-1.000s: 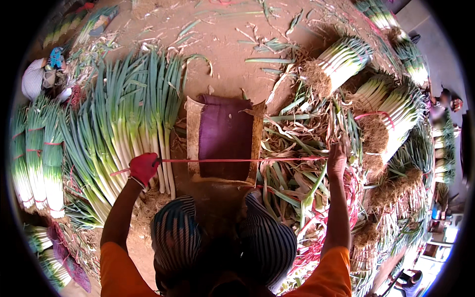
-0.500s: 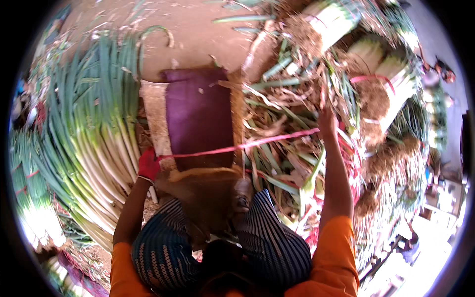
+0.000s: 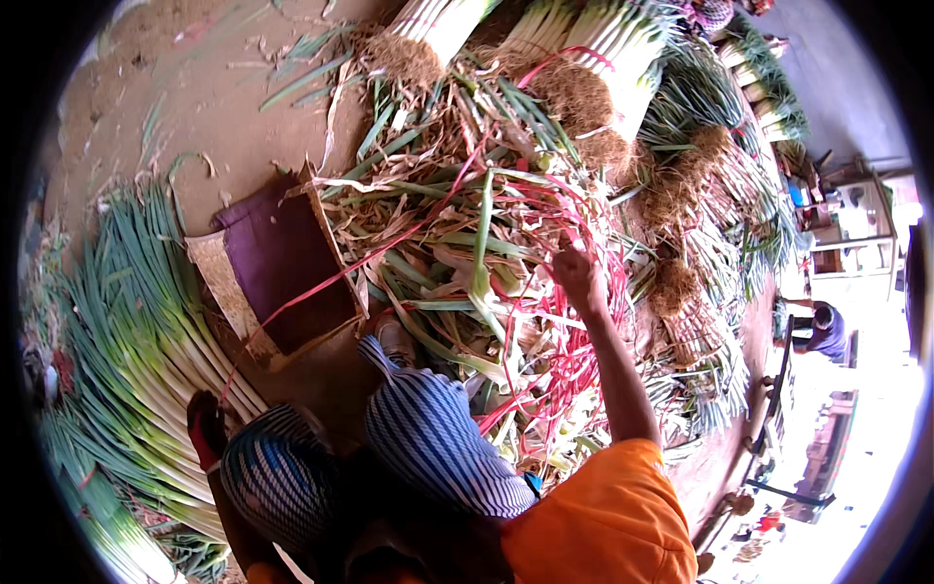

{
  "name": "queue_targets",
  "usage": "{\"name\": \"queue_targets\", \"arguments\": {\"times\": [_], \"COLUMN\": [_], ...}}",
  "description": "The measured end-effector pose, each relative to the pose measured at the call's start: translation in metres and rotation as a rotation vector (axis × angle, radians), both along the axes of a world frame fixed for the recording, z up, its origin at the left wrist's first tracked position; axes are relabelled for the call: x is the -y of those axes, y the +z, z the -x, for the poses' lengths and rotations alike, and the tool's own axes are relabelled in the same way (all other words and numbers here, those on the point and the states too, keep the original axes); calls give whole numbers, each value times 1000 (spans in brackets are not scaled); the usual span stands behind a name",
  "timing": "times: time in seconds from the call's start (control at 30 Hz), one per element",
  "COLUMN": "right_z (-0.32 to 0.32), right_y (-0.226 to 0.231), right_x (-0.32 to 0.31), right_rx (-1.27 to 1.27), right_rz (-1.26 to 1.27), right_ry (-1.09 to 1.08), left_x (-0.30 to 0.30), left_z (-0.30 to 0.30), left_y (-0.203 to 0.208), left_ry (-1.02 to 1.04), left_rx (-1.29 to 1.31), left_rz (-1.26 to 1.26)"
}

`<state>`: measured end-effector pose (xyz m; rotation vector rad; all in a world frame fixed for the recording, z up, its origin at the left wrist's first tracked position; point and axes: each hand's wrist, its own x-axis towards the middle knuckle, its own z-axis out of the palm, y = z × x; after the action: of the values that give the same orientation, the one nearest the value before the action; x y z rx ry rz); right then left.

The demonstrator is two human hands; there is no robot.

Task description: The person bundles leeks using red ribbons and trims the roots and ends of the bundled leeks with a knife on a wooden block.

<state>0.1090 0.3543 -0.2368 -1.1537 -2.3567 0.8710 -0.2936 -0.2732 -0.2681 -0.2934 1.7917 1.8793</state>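
My left hand (image 3: pixel 204 428), in a red glove, is low at the left beside my striped knee and grips one end of a thin red string (image 3: pixel 321 287). The string runs taut up and to the right across a shallow cardboard box lined in purple (image 3: pixel 282 263). My right hand (image 3: pixel 579 277) is stretched out over a heap of leek trimmings (image 3: pixel 457 243), closed among a tangle of red strings (image 3: pixel 584 341). Loose trimmed leeks (image 3: pixel 136 331) lie fanned at my left.
Tied leek bundles with brown roots (image 3: pixel 584 88) are stacked along the top and right. The ground at the top left is bare dirt (image 3: pixel 204 97). Another person (image 3: pixel 822 326) crouches at the far right near a shelf (image 3: pixel 856 209).
The view has swung to the right and tilted. My left hand has dropped lower beside my knee. My right hand has reached further into the strings, and the string now slants steeply.
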Motion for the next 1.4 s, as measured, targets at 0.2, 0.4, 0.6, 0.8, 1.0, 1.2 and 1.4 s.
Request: {"name": "queue_targets", "arguments": {"times": [0.2, 0.4, 0.6, 0.8, 1.0, 1.2, 1.4], "right_z": [-50, -48, -69, -101, -82, -72, -47], "right_y": [15, 12, 108, 244, 295, 345, 368], "right_x": [39, 38, 17, 17, 37, 68, 96], "right_rx": [126, 102, -485, -613, -502, -727, -705], "right_rz": [-182, -349, 162, 355, -96, 288, 513], "right_ry": [93, -56, -179, -15, 120, 197, 449], "left_x": [-32, -151, -200, -309, -375, -415, -454], "left_z": [-20, -50, -67, -159, -250, -291, -315], "left_y": [22, 137, 194, 268, 310, 309, 288], "left_ry": [-14, -3, -204, -611, -1011, -1179, -1266], "left_rx": [-61, -62, -212, -363, -372, -433, -322], "left_rz": [-146, -147, -301, -241, -366, -569, -801]}}
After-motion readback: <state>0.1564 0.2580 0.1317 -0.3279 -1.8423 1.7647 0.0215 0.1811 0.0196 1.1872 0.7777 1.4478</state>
